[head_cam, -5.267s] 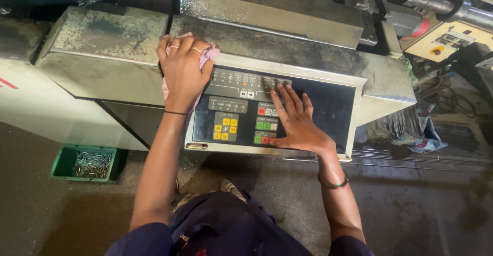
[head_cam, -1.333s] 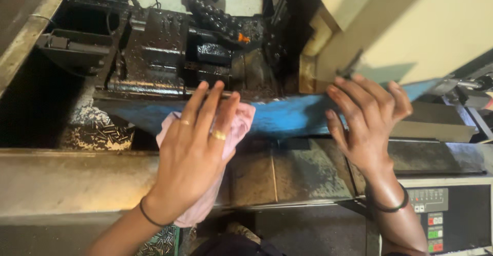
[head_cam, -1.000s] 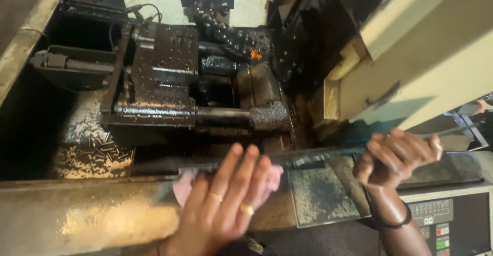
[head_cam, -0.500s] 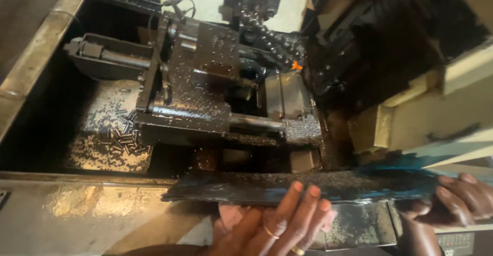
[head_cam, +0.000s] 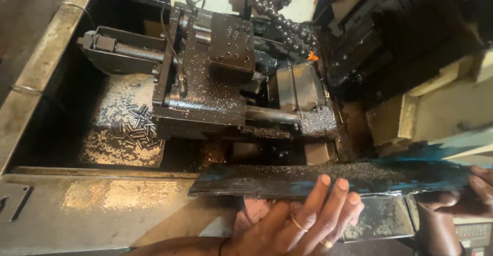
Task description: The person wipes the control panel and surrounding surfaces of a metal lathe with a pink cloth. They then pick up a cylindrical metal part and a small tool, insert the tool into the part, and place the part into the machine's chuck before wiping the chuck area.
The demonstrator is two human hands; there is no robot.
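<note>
Left hand (head_cam: 303, 220) lies flat, fingers spread wide, on a pink rag (head_cam: 257, 212) at the machine's front ledge (head_cam: 102, 209); fingertips touch the underside edge of a long dark strip (head_cam: 328, 179) dusted with metal chips. Right hand (head_cam: 462, 197), at the frame's right edge, is curled around the strip's blue far end. Behind the strip sits an oily black machine block (head_cam: 205, 81); small metal pieces (head_cam: 133, 127) litter the tray to its left.
</note>
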